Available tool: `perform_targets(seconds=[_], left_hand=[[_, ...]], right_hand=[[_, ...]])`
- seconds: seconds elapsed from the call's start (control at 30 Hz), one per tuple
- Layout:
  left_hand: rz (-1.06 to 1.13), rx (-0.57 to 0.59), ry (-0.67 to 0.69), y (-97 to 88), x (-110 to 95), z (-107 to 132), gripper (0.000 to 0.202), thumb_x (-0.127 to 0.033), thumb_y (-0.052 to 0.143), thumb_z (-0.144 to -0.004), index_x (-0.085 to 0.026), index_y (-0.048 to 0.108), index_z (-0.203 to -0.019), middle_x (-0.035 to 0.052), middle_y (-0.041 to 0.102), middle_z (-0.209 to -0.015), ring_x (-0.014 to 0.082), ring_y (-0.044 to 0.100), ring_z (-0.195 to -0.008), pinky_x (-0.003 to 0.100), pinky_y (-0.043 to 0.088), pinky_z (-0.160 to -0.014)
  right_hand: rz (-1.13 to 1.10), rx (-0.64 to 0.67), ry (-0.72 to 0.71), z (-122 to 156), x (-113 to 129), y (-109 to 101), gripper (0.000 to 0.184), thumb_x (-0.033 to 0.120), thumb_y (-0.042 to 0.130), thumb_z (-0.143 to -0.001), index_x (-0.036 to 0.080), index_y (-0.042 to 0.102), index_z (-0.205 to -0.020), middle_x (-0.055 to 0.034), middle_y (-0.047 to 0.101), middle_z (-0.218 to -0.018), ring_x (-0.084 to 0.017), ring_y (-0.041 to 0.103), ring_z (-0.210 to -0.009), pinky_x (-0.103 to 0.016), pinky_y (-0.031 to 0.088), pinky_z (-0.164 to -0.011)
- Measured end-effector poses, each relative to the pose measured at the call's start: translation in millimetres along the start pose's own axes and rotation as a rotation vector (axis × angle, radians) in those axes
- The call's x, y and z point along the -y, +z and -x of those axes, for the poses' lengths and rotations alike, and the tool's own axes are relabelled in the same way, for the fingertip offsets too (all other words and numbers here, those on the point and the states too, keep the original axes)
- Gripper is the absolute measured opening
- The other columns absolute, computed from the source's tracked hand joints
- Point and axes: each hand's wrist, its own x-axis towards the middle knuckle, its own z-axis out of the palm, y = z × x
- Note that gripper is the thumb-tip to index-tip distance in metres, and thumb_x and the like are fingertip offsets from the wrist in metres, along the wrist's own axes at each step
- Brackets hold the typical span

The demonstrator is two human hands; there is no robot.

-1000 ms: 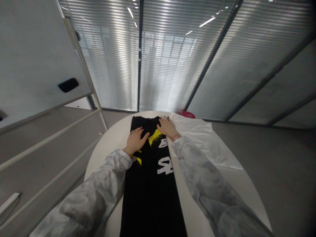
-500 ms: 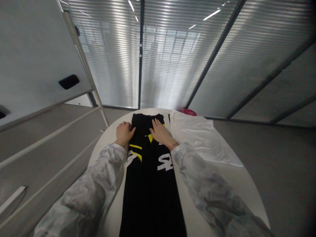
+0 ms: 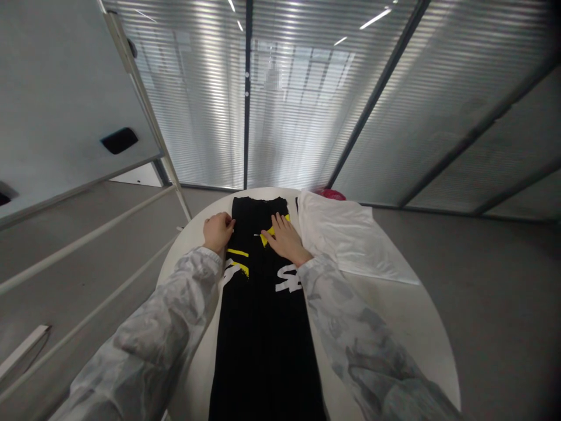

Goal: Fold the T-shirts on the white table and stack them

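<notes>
A black T-shirt (image 3: 265, 327) with yellow and white print lies on the round white table (image 3: 381, 327), its sides folded in to a long strip and its collar at the far end. At its left edge near the collar my left hand (image 3: 217, 231) is closed, thumb and fingers pinching the cloth. My right hand (image 3: 284, 238) rests flat on the right half of the shirt, fingers stretched out over a yellow patch, holding nothing.
A folded white garment (image 3: 350, 234) lies to the right on the table. Behind it shows something red (image 3: 333, 194). A whiteboard on a rail frame (image 3: 144, 105) stands at the left, and a ribbed glass partition (image 3: 293, 105) rises beyond the table.
My left hand has gone from lying at the shirt's edge with fingers looser to a pinch there. My right hand has shifted slightly toward me, onto the yellow patch.
</notes>
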Motion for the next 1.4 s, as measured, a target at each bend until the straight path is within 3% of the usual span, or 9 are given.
perform_targets(seconds=[0.23, 0.33, 0.43, 0.57, 0.77, 0.93, 1.13, 1.33, 1.4], left_hand=[[0.025, -0.040, 0.057, -1.8, -2, 0, 0.013, -0.034, 0.064, -0.103, -0.023, 0.071, -0.099, 0.0105, 0.078, -0.108, 0.0314, 0.072, -0.106, 0.046, 0.049, -0.099], [0.080, -0.058, 0.241, -2.9, -6, 6, 0.010, -0.028, 0.067, -0.098, -0.023, 0.071, -0.106, 0.0116, 0.075, -0.116, 0.0325, 0.070, -0.114, 0.048, 0.051, -0.104], [0.179, 0.039, 0.483, 0.3, -12, 20, 0.021, -0.027, 0.067, -0.097, -0.022, 0.070, -0.117, 0.0126, 0.073, -0.131, 0.0319, 0.068, -0.124, 0.049, 0.053, -0.112], [0.232, 0.141, 0.592, 4.8, -13, 45, 0.041, -0.031, 0.054, -0.108, -0.016, 0.062, -0.145, 0.0186, 0.061, -0.158, 0.0325, 0.060, -0.145, 0.054, 0.048, -0.125], [0.231, 0.192, 0.634, -21.0, -6, 78, 0.057, -0.043, 0.059, -0.109, -0.018, 0.053, -0.160, 0.0188, 0.053, -0.169, 0.0350, 0.055, -0.152, 0.058, 0.044, -0.129], [0.253, 0.227, 0.687, -50.2, 7, 99, 0.030, -0.034, 0.063, -0.105, -0.023, 0.071, -0.132, 0.0136, 0.067, -0.150, 0.0321, 0.066, -0.136, 0.053, 0.053, -0.119], [0.289, 0.130, 0.506, -60.6, 34, 108, 0.026, -0.014, 0.054, -0.098, -0.022, 0.071, -0.116, 0.0114, 0.073, -0.123, 0.0288, 0.070, -0.115, 0.049, 0.057, -0.106], [0.362, 0.250, 0.732, -80.8, 25, 118, 0.041, -0.015, 0.068, -0.087, -0.024, 0.073, -0.126, 0.0121, 0.064, -0.152, 0.0322, 0.063, -0.138, 0.052, 0.050, -0.119], [0.393, 0.290, 0.784, -85.4, 21, 120, 0.036, -0.016, 0.067, -0.090, -0.025, 0.075, -0.123, 0.0109, 0.068, -0.148, 0.0303, 0.066, -0.135, 0.049, 0.052, -0.117]], right_hand=[[-0.061, 0.025, -0.252, 89, 7, -17, 0.080, 0.059, 0.042, -0.115, 0.011, 0.031, -0.177, -0.0173, 0.027, -0.184, -0.033, 0.021, -0.173, -0.055, 0.025, -0.140], [-0.098, 0.055, -0.326, 123, 8, -30, 0.076, 0.053, 0.048, -0.115, 0.017, 0.028, -0.179, -0.0144, 0.027, -0.184, -0.031, 0.025, -0.172, -0.055, 0.029, -0.139], [-0.140, 0.067, -0.365, 147, 4, -43, 0.072, 0.045, 0.053, -0.115, 0.022, 0.029, -0.179, -0.0120, 0.029, -0.184, -0.031, 0.026, -0.172, -0.058, 0.032, -0.139], [-0.250, 0.095, -0.399, 168, -8, -57, 0.065, 0.032, 0.056, -0.113, 0.027, 0.037, -0.175, -0.0087, 0.036, -0.182, -0.029, 0.032, -0.170, -0.057, 0.035, -0.138], [-0.429, 0.083, -0.434, 184, -27, -70, 0.065, 0.003, 0.048, -0.102, 0.033, 0.060, -0.159, -0.0051, 0.058, -0.167, -0.026, 0.053, -0.156, -0.055, 0.045, -0.132], [-0.411, -0.014, -0.416, 181, -30, -68, 0.046, 0.009, 0.051, -0.108, 0.031, 0.069, -0.144, -0.0074, 0.069, -0.151, -0.026, 0.066, -0.138, -0.055, 0.055, -0.120], [-0.343, -0.081, -0.391, 177, -30, -66, 0.031, 0.018, 0.060, -0.110, 0.030, 0.075, -0.134, -0.0097, 0.073, -0.140, -0.028, 0.071, -0.126, -0.055, 0.062, -0.109], [-0.335, -0.091, -0.395, 177, -27, -67, 0.024, 0.017, 0.060, -0.110, 0.029, 0.075, -0.124, -0.0085, 0.075, -0.135, -0.028, 0.071, -0.123, -0.053, 0.061, -0.107], [-0.340, -0.100, -0.400, 177, -25, -70, 0.024, 0.014, 0.060, -0.108, 0.028, 0.074, -0.121, -0.0078, 0.076, -0.132, -0.028, 0.072, -0.120, -0.053, 0.060, -0.106]])
